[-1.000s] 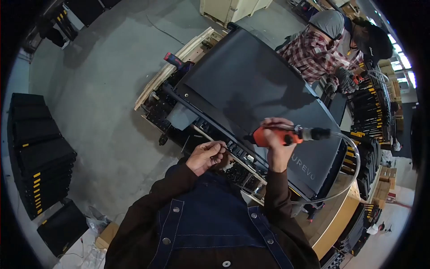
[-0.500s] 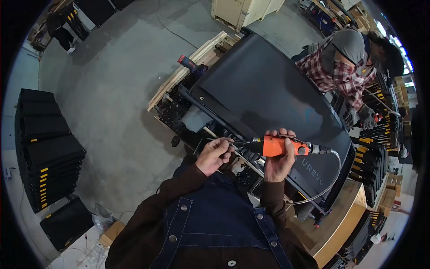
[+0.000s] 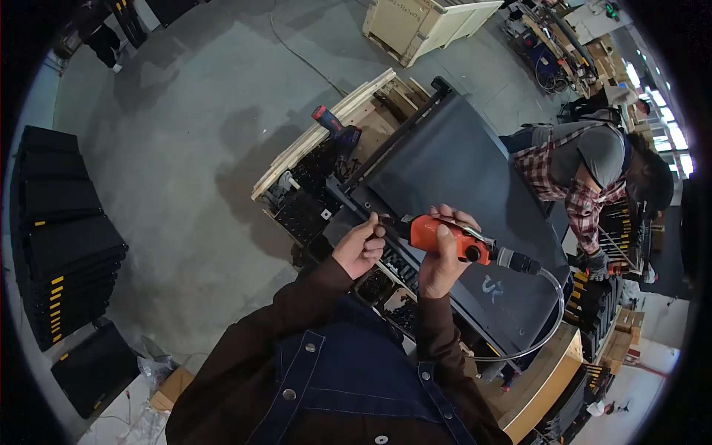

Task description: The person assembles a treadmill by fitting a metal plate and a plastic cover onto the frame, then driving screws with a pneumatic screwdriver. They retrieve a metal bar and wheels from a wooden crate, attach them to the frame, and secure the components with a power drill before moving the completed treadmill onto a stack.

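A red-and-black cordless driver [image 3: 343, 135] lies beside the left corner of a broad, dark grey panel [image 3: 445, 156]. The left hand [image 3: 359, 254], thumb and fingers pinched together, meets the dark nose of an orange-and-black power tool [image 3: 427, 232] above the panel's near edge; any small part there is hidden. The tool's long axis slants rightward from that pinch, its body clamped in the nearer right hand [image 3: 443, 271], a clear hose [image 3: 561, 297] trailing right.

The tool [image 3: 446, 237] is orange and black, the panel [image 3: 434, 159] dark grey with pale lettering. The sleeves [image 3: 297, 302] are dark brown, the apron [image 3: 352, 363] navy with light stitching. A co-worker's shirt [image 3: 584, 211] is red-and-white plaid, the floor [image 3: 182, 156] grey.
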A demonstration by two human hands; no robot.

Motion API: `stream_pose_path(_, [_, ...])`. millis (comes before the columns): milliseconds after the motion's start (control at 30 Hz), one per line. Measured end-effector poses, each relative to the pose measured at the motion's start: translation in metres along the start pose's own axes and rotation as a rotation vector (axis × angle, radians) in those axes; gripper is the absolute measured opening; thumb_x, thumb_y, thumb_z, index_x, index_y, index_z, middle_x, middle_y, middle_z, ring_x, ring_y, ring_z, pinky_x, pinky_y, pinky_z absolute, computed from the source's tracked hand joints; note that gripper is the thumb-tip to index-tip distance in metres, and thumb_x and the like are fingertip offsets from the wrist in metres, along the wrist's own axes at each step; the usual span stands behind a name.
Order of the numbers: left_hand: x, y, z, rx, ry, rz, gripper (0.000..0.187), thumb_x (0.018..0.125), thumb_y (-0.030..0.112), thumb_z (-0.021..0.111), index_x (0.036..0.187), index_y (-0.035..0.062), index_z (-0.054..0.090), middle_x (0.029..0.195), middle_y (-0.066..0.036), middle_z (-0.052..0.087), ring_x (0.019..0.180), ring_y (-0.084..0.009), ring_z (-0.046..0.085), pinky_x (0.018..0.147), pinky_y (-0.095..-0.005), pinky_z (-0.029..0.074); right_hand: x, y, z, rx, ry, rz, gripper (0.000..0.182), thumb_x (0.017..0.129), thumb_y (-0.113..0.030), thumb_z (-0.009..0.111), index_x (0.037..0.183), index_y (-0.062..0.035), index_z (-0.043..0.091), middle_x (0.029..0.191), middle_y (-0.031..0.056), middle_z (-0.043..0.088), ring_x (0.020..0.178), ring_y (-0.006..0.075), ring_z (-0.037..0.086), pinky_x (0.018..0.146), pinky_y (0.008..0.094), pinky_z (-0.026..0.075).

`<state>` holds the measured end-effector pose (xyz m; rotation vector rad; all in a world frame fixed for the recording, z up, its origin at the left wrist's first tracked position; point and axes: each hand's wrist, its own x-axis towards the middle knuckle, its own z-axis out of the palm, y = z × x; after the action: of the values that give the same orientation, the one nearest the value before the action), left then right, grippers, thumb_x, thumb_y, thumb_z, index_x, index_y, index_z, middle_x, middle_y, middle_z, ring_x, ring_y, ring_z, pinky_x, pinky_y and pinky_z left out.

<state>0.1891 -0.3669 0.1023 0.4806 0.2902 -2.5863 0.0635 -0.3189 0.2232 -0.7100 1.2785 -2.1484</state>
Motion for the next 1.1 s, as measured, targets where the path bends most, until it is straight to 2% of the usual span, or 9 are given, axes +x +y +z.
stream_pose_path(33, [0.002,0.007,0.010,0.011,0.052,-0.002,0.027,0.105,0.036,0.052,0.107,0.0109,0.061,0.075,0.005,0.051,0.054,-0.0034,0.037,0.046,-0.0188,0.030,0.005,0.005,0.012,-0.005,-0.034,-0.012,0.039,0.082,0.002,0.070,0.117,-0.0007,0.052,0.113,0.0191,0.065,0.104,0.0305,0.065,0.100,0.0475,0.049])
stream_pose_path(233, [0.018,0.020,-0.014,-0.144,0.017,-0.132,0.029,0.104,0.038,0.052,0.102,0.0099,0.060,0.069,0.005,0.044,0.054,-0.0055,0.038,0.045,-0.0195,0.026,0.022,0.027,0.039,-0.430,-0.354,0.023,0.035,0.076,0.003,0.074,0.108,-0.0001,0.060,0.108,0.0137,0.068,0.099,0.0217,0.066,0.091,0.0335,0.052])
stream_pose_path(333, [-0.003,0.021,-0.001,-0.008,0.136,-0.080,0.030,0.104,0.038,0.054,0.100,0.0084,0.061,0.072,0.002,0.051,0.056,-0.0089,0.046,0.047,-0.0213,0.036,0.034,0.037,0.042,-0.487,-0.558,-0.013,0.038,0.077,-0.005,0.080,0.107,-0.0009,0.057,0.105,0.0156,0.067,0.100,0.0248,0.066,0.091,0.0373,0.053])
stream_pose_path(367, [-0.011,0.018,-0.006,-0.017,0.142,-0.085,0.030,0.104,0.038,0.054,0.100,0.0084,0.061,0.072,0.002,0.051,0.056,-0.0089,0.046,0.047,-0.0213,0.036,0.031,0.033,0.048,-0.429,-0.512,0.078,0.030,0.074,-0.004,0.076,0.101,-0.0022,0.063,0.102,0.0110,0.069,0.098,0.0212,0.066,0.088,0.0353,0.051])
stream_pose_path(433, [-0.024,0.017,-0.014,0.176,0.293,0.016,0.025,0.103,0.030,0.055,0.103,0.0061,0.061,0.081,-0.002,0.060,0.068,-0.0146,0.060,0.059,-0.0265,0.051,0.038,0.036,0.050,-0.497,-0.562,0.052,0.030,0.074,-0.004,0.076,0.101,-0.0022,0.063,0.100,0.0109,0.069,0.097,0.0218,0.066,0.089,0.0359,0.051])
stream_pose_path(633, [-0.056,0.023,-0.001,0.250,0.218,-0.028,0.018,0.100,0.014,0.054,0.112,0.0017,0.060,0.104,-0.011,0.065,0.096,-0.0217,0.066,0.087,-0.0335,0.055,0.042,0.040,0.059,-0.456,-0.587,0.052,0.028,0.075,-0.001,0.077,0.098,-0.0020,0.061,0.096,0.0113,0.068,0.094,0.0230,0.068,0.097,0.0399,0.051])
stream_pose_path(800, [-0.058,0.032,0.008,0.349,0.173,-0.080,0.018,0.101,0.010,0.052,0.115,0.0001,0.056,0.109,-0.014,0.064,0.106,-0.0259,0.066,0.093,-0.0349,0.055,0.047,0.043,0.060,-0.382,-0.567,0.052,0.033,0.078,-0.006,0.081,0.100,-0.0027,0.056,0.097,0.0125,0.066,0.096,0.0272,0.067,0.098,0.0475,0.050])
stream_pose_path(1000, [-0.060,0.045,0.024,0.434,0.115,-0.100,0.018,0.103,0.013,0.051,0.115,-0.0004,0.053,0.110,-0.016,0.063,0.108,-0.0302,0.068,0.092,-0.0353,0.057,0.058,0.023,0.067,-0.586,-0.735,0.111,0.041,0.078,-0.009,0.083,0.110,-0.0011,0.058,0.112,0.0161,0.068,0.105,0.0252,0.066,0.094,0.0384,0.053])
stream_pose_path(1100, [-0.065,0.050,0.011,0.447,0.213,-0.082,0.017,0.102,0.012,0.052,0.114,-0.0005,0.053,0.110,-0.016,0.063,0.107,-0.0294,0.068,0.091,-0.0352,0.058,0.057,0.023,0.076,-0.449,-0.455,0.275,0.039,0.076,-0.005,0.080,0.110,-0.0005,0.061,0.111,0.0149,0.069,0.104,0.0217,0.065,0.091,0.0351,0.053])
